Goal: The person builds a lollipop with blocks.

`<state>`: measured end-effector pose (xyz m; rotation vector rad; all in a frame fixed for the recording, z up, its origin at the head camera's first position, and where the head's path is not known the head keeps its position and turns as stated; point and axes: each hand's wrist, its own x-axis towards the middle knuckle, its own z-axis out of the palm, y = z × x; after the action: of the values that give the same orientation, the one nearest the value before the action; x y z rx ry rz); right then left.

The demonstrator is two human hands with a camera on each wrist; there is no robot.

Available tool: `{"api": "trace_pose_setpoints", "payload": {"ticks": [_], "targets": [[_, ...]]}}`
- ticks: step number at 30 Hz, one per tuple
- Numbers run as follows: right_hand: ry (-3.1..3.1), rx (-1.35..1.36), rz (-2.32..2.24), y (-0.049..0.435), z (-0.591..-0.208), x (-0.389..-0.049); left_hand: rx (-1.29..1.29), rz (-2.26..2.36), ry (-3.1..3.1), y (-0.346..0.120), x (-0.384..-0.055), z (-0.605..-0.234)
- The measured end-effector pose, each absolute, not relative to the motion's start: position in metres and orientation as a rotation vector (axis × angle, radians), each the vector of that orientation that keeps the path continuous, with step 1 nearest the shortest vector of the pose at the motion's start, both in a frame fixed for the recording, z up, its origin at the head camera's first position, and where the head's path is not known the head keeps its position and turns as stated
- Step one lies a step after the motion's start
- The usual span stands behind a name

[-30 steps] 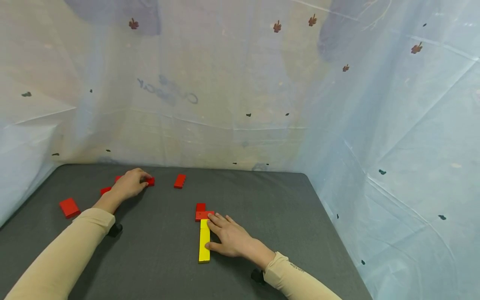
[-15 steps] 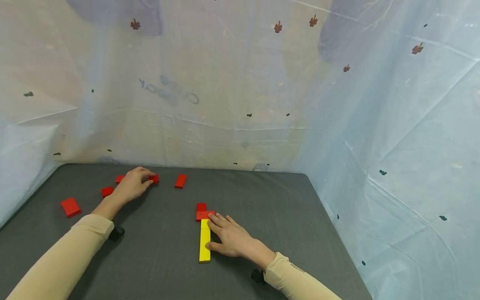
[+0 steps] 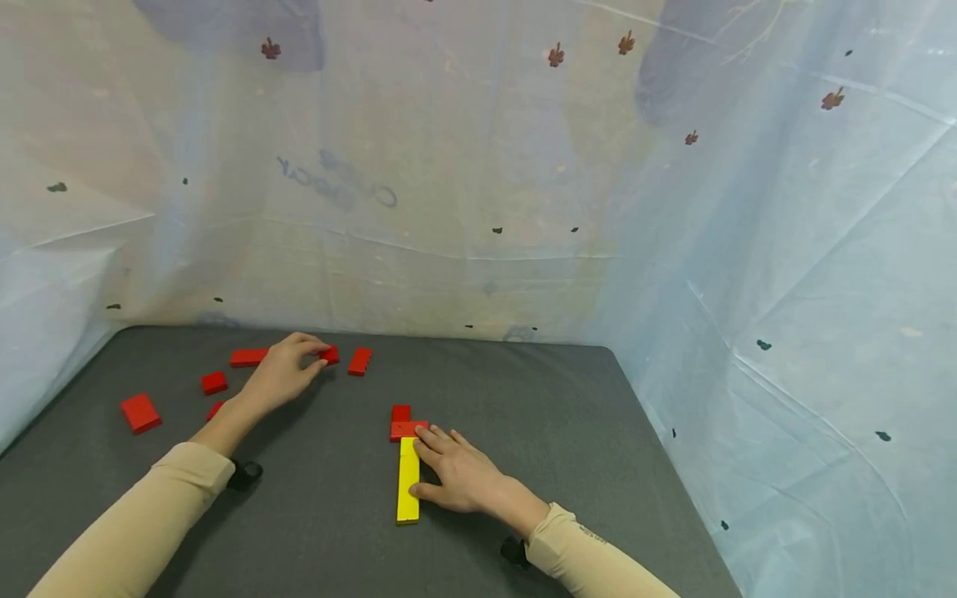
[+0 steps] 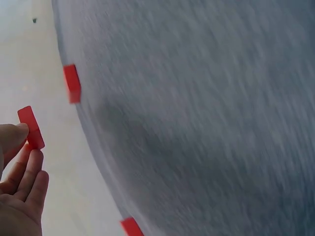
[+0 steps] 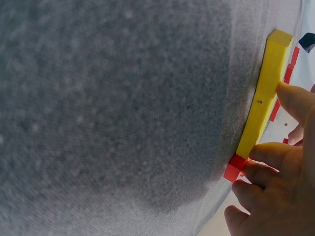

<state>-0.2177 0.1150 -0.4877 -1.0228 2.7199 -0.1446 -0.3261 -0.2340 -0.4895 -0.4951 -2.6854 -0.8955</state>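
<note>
In the head view my left hand [image 3: 278, 379] is over the far left of the grey table and pinches a small red block [image 3: 330, 355] between thumb and fingers. The left wrist view shows this red block upright, its lower end by the fingertips. A notched red block [image 3: 360, 361] lies just right of it on the table. My right hand [image 3: 459, 475] lies with fingers extended at a yellow bar [image 3: 408, 482]. Its thumb touches the bar's side, and its fingertips rest by the red blocks [image 3: 399, 429] joined at the bar's far end in an angled shape.
A long red block [image 3: 248, 357], a small one [image 3: 214, 383] and a wider one [image 3: 140, 413] lie at the far left. Part of another red block [image 3: 215, 409] shows beside the left wrist. A translucent plastic sheet [image 3: 449, 166] hangs behind and right of the table.
My left hand has moved right along the table's far side with the red block, toward the notched one, uncovering red blocks behind it. The right hand stays in place.
</note>
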Motion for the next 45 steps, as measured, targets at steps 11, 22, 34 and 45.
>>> {"api": "trace_pose_setpoints", "payload": {"ticks": [11,22,34,45], "targets": [[2.719,-1.042,-0.151,0.117,-0.488,-0.218,-0.619,-0.938,-2.552,-0.192,-0.318,-0.488],[2.734,-1.041,-0.122,0.116,-0.489,-0.219,-0.698,-0.977,-2.52,-0.154,-0.311,-0.487],[2.728,-1.033,-0.121,0.116,-0.489,-0.219,-0.804,-1.037,-2.583,-0.123,-0.315,-0.496],[2.73,-1.029,-0.121,0.116,-0.489,-0.22,-0.953,-0.995,-2.75,-0.108,-0.32,-0.504]]}}
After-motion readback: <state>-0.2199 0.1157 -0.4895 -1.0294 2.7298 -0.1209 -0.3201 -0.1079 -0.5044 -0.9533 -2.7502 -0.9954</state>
